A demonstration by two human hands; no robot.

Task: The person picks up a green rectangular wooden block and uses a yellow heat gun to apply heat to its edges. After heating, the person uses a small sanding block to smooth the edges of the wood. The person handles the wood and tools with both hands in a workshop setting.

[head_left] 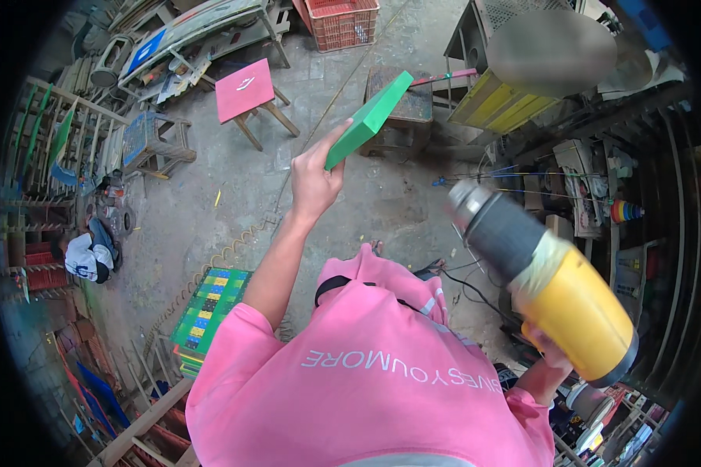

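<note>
In my left hand (317, 177), raised ahead of me, is a flat green board (371, 121). The fingers grip its lower left edge and the board tilts up and to the right. My right hand (549, 350) is wrapped round the handle of a yellow heat gun (580, 307), partly hidden behind its body. The gun has a dark collar and a metal nozzle. Its nozzle points up and left toward the board, with a gap between them. Motion blurs the gun's front end.
Beyond the board stands a wooden stool (401, 97); a pink-topped stool (245, 92) is farther left. A stack of green panels (210, 311) lies by my left side. A black cable (475, 294) runs near my feet. Another person (89, 257) crouches at far left. Racks (670, 233) line the right.
</note>
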